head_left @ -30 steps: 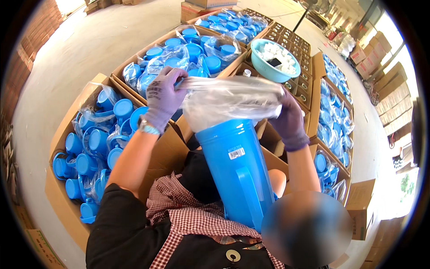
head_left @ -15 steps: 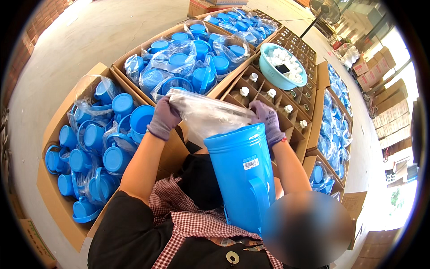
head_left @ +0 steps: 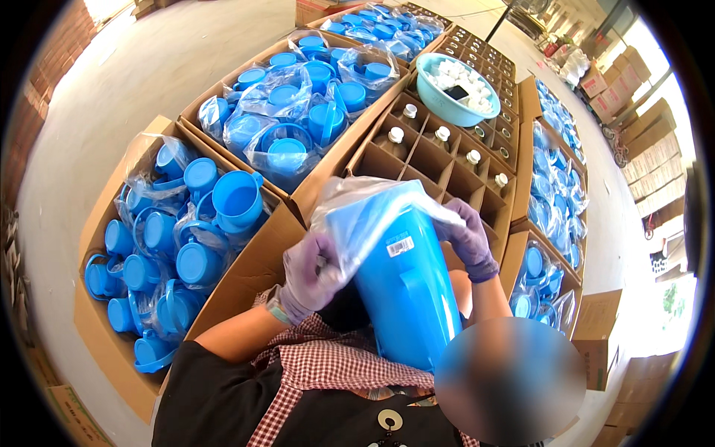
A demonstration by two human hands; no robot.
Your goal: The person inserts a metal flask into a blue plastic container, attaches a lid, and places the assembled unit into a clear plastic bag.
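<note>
My gloves: pale purple, L hand & R hand. Jug bright blue w/ white sticker; bag clear. Cups blue. Cartons brown. Bowl teal, white caps in it. My shirt red/white check, apron black.

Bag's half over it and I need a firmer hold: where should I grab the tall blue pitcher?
Probably the moulded handle on the side of the blue pitcher, coming from the right. The clear bag covers only the top, where the left hand and right hand pinch it; the handle and lower body are bare.
</note>
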